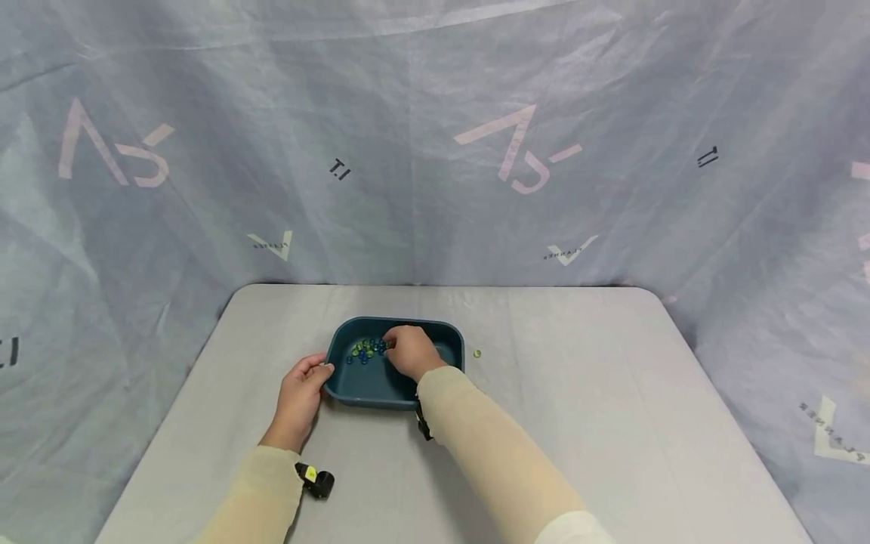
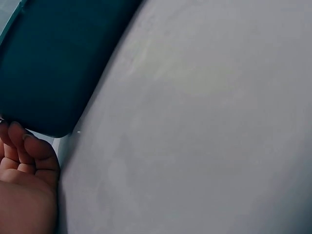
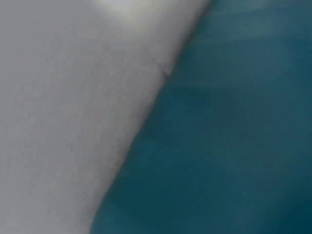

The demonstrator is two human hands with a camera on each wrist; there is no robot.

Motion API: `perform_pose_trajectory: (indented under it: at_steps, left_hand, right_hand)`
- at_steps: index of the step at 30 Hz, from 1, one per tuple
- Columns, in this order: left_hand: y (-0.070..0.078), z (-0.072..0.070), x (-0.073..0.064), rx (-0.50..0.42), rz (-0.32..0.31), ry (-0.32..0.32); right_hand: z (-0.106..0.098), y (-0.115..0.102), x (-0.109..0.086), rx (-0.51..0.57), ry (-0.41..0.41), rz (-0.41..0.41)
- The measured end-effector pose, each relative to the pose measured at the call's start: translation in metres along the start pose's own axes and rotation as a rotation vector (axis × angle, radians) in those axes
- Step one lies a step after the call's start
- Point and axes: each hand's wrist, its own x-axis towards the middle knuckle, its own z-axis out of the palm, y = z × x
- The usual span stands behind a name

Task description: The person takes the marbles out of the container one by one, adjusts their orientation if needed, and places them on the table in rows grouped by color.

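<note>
Nearest to us, two cream long sleeves (image 1: 499,446) reach in over the pale grey, cloth-like counter (image 1: 578,408); a small black device (image 1: 319,481) with a yellow label sits at the left cuff. We find the left hand (image 1: 297,397) grasping the left end of a dark teal, rectangular tray with rounded corners (image 1: 374,394), thumb at the rim and fingers bent against the outside. The tray stands on the counter.

Inside the tray, the right hand (image 1: 413,353) is lowered with its fingertips at the right edge of a loose cluster of small, round, glassy blue and yellow-green marbles (image 1: 363,353). We cannot tell whether it pinches one; the right wrist view shows only blurred tray and counter. The cluster lies in the left, farther part of the tray. One lone yellow-green marble (image 1: 477,353) rests on the counter, just beyond the tray's right wall.

We judge the step in hand to be handling the marbles while the tray is steadied. In our view, the next move calls for a light, precise fingertip pinch and a steady left hold, lest marbles roll.

Farthest off hangs a creased grey-blue fabric backdrop (image 1: 421,211) with printed marks.
</note>
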Motion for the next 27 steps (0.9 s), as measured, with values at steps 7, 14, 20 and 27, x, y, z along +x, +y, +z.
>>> perform_pose_trajectory:
  at_steps: [7,14,20,27]
  left_hand:
    - [0.000,0.001,-0.002,0.000,-0.005,0.012]
    - [-0.002,0.002,-0.002,0.007,-0.002,0.012]
    - [-0.002,0.003,-0.001,0.011,0.009,0.015]
    - [-0.003,0.002,-0.001,0.007,0.013,0.010]
  right_hand:
    - [0.002,0.000,0.001,-0.027,-0.036,0.004]
    - [0.001,0.003,0.002,-0.083,-0.040,-0.014]
    - [0.001,0.007,0.003,-0.052,-0.007,-0.016]
    - [0.003,0.013,0.005,0.005,0.016,-0.045]
